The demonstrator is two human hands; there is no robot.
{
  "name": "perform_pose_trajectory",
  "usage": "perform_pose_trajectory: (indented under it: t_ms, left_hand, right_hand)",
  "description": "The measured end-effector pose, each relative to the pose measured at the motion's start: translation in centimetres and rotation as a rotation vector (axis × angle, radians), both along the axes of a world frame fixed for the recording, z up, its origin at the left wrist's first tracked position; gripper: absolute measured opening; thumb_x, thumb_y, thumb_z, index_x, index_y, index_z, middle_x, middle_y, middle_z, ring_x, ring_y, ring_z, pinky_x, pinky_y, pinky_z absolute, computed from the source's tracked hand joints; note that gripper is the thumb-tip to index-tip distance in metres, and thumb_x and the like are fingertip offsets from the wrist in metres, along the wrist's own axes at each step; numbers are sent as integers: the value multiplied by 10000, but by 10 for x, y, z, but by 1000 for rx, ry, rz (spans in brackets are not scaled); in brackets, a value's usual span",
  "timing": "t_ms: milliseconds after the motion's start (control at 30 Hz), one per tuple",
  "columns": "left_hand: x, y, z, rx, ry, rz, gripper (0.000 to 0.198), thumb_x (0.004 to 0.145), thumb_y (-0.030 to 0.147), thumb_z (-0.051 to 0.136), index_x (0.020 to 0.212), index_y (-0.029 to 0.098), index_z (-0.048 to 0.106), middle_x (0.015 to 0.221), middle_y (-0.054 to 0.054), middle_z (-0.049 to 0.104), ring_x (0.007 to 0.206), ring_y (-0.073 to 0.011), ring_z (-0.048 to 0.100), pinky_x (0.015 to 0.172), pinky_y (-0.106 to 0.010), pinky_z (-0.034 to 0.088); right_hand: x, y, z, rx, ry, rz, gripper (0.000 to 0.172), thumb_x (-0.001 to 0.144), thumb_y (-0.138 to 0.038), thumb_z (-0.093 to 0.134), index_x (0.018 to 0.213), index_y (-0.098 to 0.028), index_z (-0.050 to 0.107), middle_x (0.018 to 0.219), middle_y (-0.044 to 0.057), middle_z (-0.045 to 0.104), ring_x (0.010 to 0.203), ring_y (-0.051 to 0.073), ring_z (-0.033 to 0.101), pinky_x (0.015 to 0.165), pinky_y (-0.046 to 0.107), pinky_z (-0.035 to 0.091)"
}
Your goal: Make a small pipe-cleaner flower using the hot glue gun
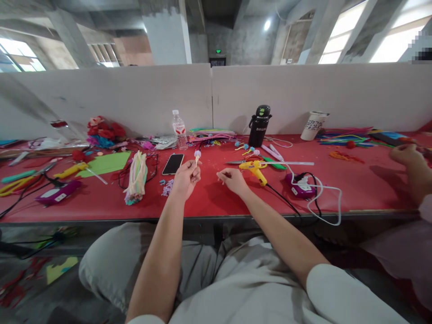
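Above the red table, my left hand is closed in a pinch on a small lilac craft flower with a short cream stem, its head pointing up. My right hand is held a little apart to the right, thumb and fingertips pressed together; what they hold, if anything, is too small to make out. Just right of that hand lies a yellow glue gun with a clear glue stick in its back. Small lilac pieces lie beside my left wrist, near a phone.
A bundle of pastel pipe cleaners lies left. Behind stand a water bottle, a black flask and a paper cup. A purple power socket with cables sits right. A co-worker's hand is at far right.
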State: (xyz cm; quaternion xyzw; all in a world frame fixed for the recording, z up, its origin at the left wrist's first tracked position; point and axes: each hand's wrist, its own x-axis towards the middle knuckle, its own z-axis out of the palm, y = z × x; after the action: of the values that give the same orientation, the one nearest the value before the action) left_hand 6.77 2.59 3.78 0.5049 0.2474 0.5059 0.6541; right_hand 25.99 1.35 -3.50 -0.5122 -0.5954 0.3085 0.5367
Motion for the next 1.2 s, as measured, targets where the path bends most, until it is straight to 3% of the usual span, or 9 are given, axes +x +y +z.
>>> perform_pose_trajectory:
  t_ms: [133,267,367,500,600,733,900,1200]
  left_hand:
    - [3,-1,3,-43,-12,23,163,831,299,621,822,154,548,561,78,269,434,-45,251,426,-193,213]
    - [6,-2,3,3,-19,42,221,801,284,676,797,167,489,557,77,346,430,-36,281,433,-177,224]
    - [8,1,-3,24,-1,55,219,800,288,676,796,162,497,557,67,392,443,-43,334,446,-178,258]
    - [12,6,-16,71,99,92,214,825,336,648,807,154,536,594,33,487,479,-57,408,469,-185,303]
    - [19,5,-23,107,175,95,237,836,377,631,831,150,565,635,18,533,505,-63,448,491,-190,333]
    - [27,1,-29,120,237,86,288,837,430,616,824,147,563,635,18,538,513,-69,464,500,-197,348]
    - [30,1,-33,142,295,82,302,833,446,613,813,148,563,633,15,549,518,-74,475,510,-204,356]
    - [34,0,-39,220,371,78,260,868,402,574,785,156,551,629,13,552,521,-82,481,531,-217,379]
  right_hand:
    - [-2,-2,2,-3,33,5,440,864,-557,509,704,-164,623,598,26,622,471,113,532,502,239,409]
    - [-5,-9,14,60,49,43,433,791,-572,617,665,-158,636,584,26,611,512,120,524,520,242,399]
    - [-4,-12,27,92,63,57,393,736,-545,687,688,-157,654,607,25,621,558,130,537,547,249,413]
    - [3,-12,38,117,10,138,399,820,-545,597,735,-162,670,615,16,607,570,130,542,568,252,427]
    - [4,-11,37,132,19,176,398,842,-532,580,744,-160,679,627,14,607,573,126,543,581,251,434]
    - [0,-10,31,106,144,114,376,787,-516,658,723,-148,697,627,17,617,569,116,515,568,245,417]
    - [-5,-9,28,51,235,126,400,700,-517,734,847,-145,736,709,32,670,595,117,517,586,252,429]
    - [-6,-9,25,73,264,136,329,741,-472,717,804,-150,729,656,6,628,578,107,485,559,238,380]
